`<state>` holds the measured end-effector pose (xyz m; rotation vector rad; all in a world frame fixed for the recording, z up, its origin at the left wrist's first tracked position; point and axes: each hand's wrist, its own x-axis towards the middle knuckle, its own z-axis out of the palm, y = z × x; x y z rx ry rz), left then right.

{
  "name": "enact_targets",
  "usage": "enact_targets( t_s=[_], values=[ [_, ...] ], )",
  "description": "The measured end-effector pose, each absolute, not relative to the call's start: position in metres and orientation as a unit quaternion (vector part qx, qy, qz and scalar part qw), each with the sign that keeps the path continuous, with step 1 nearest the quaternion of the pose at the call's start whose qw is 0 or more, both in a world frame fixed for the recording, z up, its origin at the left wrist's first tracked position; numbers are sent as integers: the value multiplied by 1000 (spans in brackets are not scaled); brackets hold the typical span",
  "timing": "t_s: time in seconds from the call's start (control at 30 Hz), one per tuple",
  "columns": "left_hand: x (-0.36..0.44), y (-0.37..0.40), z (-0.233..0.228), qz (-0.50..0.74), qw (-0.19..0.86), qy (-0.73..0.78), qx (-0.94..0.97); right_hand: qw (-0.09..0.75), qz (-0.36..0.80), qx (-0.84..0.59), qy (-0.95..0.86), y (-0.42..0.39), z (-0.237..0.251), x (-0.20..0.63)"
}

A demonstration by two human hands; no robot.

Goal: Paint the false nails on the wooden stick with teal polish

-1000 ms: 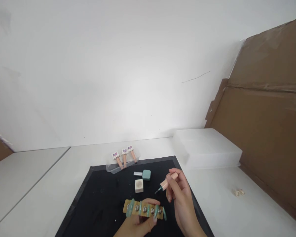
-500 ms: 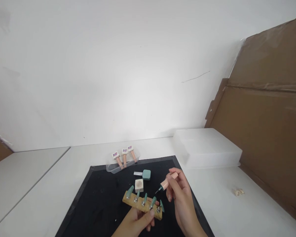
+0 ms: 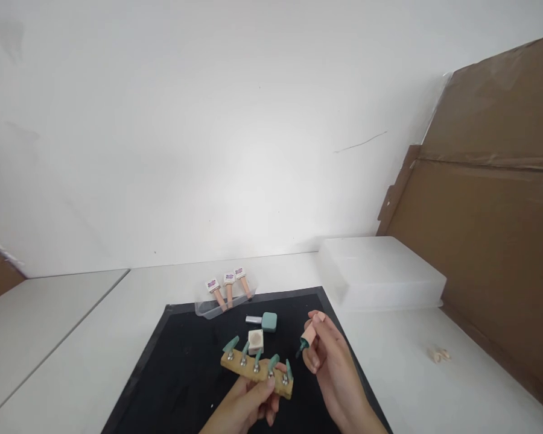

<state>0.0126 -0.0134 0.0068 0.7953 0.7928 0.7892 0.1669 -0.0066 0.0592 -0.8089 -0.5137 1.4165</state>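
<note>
My left hand [image 3: 247,408] grips a tan wooden holder bar [image 3: 256,371] from below; several teal false nails stand on metal pegs along its top. My right hand [image 3: 332,369] pinches a peach-handled polish brush [image 3: 308,337] with a teal tip, pointed toward the bar's right end and a little apart from it. Both hands hover over a black mat [image 3: 185,367]. A teal polish bottle [image 3: 262,320] lies on its side on the mat, with a small cream cube [image 3: 255,340] just in front of it.
A clear shallow tray [image 3: 224,301] with three peach-handled brushes sits at the mat's far edge. A translucent white lidded box [image 3: 380,272] stands to the right on the white table. Brown cardboard [image 3: 489,211] leans at the right. Two small pale bits [image 3: 438,354] lie near it.
My left hand has tilted the holder bar up and back, so the nails now stand upright, and shifted it left. The right hand has turned the brush tip downward, closer to the bar.
</note>
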Motion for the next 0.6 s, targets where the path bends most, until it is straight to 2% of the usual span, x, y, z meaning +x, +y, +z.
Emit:
enact_targets(
  t_s=[0.2, 0.6],
  values=[
    [13, -12, 4, 361, 783, 365, 351, 632, 683, -319, -179, -1, 55, 167],
    [13, -12, 7, 345, 790, 361, 356, 604, 689, -338, -215, -6, 51, 161]
  ],
)
